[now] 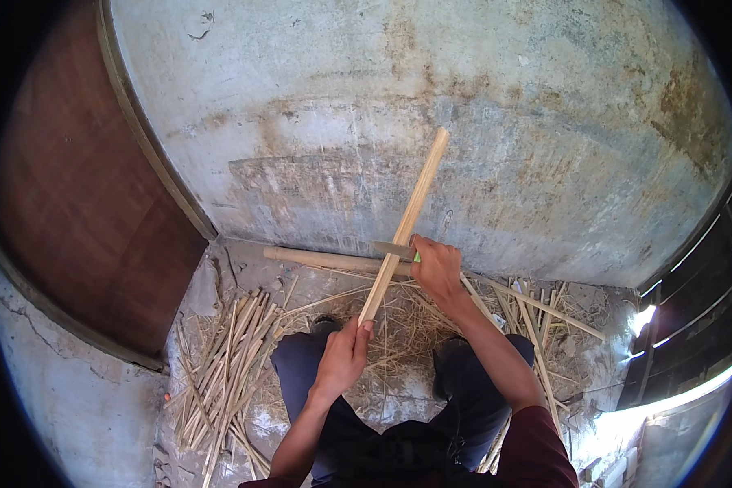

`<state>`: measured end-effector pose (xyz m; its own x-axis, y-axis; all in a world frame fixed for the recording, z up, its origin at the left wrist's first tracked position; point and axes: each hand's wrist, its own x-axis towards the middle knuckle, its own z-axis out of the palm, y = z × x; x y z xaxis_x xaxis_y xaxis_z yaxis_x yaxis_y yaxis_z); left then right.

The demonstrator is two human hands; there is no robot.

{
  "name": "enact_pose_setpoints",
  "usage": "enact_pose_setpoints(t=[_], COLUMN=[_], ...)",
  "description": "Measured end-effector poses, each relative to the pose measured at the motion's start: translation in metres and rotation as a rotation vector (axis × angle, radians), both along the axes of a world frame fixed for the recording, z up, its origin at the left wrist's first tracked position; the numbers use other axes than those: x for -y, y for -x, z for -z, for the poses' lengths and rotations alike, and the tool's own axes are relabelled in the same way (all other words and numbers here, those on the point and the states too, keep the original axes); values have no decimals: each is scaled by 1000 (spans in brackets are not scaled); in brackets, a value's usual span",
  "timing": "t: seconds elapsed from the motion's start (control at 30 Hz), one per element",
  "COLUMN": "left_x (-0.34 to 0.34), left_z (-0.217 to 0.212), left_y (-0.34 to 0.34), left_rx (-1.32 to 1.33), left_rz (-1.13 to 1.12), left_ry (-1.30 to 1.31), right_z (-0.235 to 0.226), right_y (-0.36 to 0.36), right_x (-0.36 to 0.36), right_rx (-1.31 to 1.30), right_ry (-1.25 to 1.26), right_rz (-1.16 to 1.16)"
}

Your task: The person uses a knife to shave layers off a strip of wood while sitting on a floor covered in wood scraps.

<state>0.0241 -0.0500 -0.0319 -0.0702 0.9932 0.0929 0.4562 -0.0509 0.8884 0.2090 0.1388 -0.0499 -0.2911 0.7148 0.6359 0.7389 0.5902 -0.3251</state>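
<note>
My left hand [344, 358] is closed round the near end of a long, pale strip of bamboo or wood [419, 195], which slants up and away to the right. In my right hand [437, 267] is a knife with a green handle [417, 256], fingers wrapped round it. Its grey blade [390, 248] lies across the strip near the middle, pointing left. Whether the edge has cut into the strip I cannot make out. Both hands are above the floor, in front of my knees.
A round pole [325, 259] lies along the foot of the stained wall [317, 122]. Many thin split sticks [227, 366] are piled at the left, with more sticks [537, 317] at the right. Shavings [415, 325] litter the floor between my feet. A brown door panel [89, 187] stands at far left.
</note>
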Motion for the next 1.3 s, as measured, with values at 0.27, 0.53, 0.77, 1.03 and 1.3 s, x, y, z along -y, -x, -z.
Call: enact_pose_setpoints(t=[0.27, 0.53, 0.77, 1.03, 1.3], left_x=[5, 10, 21, 41, 66], left_z=[-2, 11, 4, 19, 24], left_y=[-1, 2, 2, 6, 12], left_rx=[4, -2, -14, -38, -76], left_rz=[-7, -6, -8, -14, 2], left_ry=[8, 6, 21, 24, 74], right_z=[-3, 3, -6, -6, 5], right_y=[-1, -3, -9, -22, -40], right_x=[-5, -17, -24, -42, -67], right_rx=[-24, 12, -20, -24, -29], right_ry=[-1, -9, 16, 45, 10], right_rz=[29, 103, 137, 232, 282])
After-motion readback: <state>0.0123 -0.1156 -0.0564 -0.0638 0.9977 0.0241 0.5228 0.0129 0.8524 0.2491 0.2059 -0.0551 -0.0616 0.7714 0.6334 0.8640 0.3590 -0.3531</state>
